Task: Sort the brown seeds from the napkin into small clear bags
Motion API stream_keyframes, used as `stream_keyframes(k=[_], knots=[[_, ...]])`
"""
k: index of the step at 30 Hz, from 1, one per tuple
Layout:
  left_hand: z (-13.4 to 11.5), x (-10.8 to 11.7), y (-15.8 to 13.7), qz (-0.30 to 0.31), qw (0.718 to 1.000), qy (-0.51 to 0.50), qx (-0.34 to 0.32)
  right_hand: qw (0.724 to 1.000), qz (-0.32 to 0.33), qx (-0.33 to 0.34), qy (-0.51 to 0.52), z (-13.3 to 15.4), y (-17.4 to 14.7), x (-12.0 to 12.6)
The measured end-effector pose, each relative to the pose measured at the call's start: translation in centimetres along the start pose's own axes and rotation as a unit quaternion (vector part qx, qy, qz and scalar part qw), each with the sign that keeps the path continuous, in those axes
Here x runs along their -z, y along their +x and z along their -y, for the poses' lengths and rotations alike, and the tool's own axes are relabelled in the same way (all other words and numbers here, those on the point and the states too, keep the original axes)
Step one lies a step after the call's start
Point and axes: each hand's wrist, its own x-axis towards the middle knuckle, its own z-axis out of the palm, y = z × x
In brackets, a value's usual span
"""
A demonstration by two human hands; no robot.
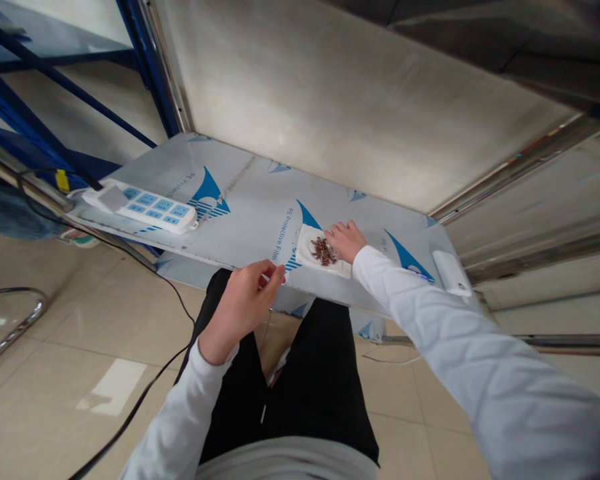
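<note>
A heap of small, slender reddish-brown pieces (pixel 323 252), screw-like in shape, lies on a white sheet or shallow packet (pixel 306 241) on the shelf. My right hand (pixel 347 241) is at the heap's right side, fingers bent and fingertips against the pieces. Whatever those fingers hold is too small to make out. To the left, near the shelf's front edge, my left hand (pixel 247 297) hovers above my lap. Its fingers are curled and the thumb is drawn close to the index finger. Anything between them is hidden.
The metal shelf (pixel 250 213) wears printed protective film. At its left is a white power strip (pixel 150 208) with a plug and black cable (pixel 145 393). A white oblong device (pixel 451 272) sits at the right end. Blue rack posts (pixel 147 60) and a back panel (pixel 330 100) bound the space.
</note>
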Motion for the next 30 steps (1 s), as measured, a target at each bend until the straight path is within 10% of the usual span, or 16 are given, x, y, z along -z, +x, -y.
stream_keyframes(k=[4,9,19,30], knots=[[0.4,0.3,0.1,0.005,1.0,0.006,0.009,0.979,-0.062,-0.159,0.113,-4.2,-2.8,-2.0],[0.8,0.1,0.5,0.006,1.0,0.019,0.016,0.859,-0.109,-0.424,0.267,-8.0,-7.5,-6.9],[0.4,-1.7,0.7,0.061,0.997,0.05,0.013,0.859,-0.044,-0.422,0.287,0.5,-7.8,-13.3],[0.2,-3.2,0.1,0.073,0.996,0.055,0.02,0.84,-0.023,-0.451,0.3,0.7,-7.3,-13.1]])
